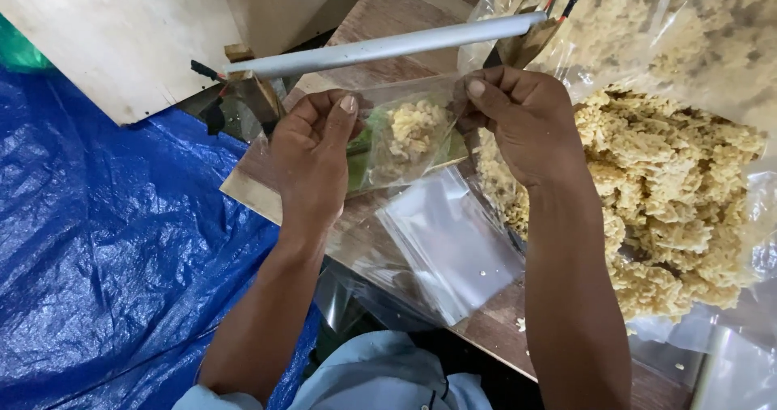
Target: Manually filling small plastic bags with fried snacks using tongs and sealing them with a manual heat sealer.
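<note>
Hands meet over a small clear pouch [405, 139], each pinching one end of it: the left hand [312, 155] grips the left edge with thumb pressed against curled fingers, the right hand [518, 118] grips the right edge the same way, so the pouch is stretched flat between them. Both forearms reach up from the bottom of the view, the left one bare from a pale blue sleeve [380, 378]. The pouch holds a pale yellow crumbly lump and a strip of green at its left side. It sits just below a grey bar [380, 47] that slants across on a wooden frame, with red and black wires at its right end. Below the hands lies a stack of empty clear bags [453, 244] on a wooden board [251, 187]. To the right, a big clear sack [696, 29] lies open with a heap of the same yellow lumps [672, 191]. A blue tarp [105, 248] covers the floor at left, beside a plywood panel [121, 29].
</note>
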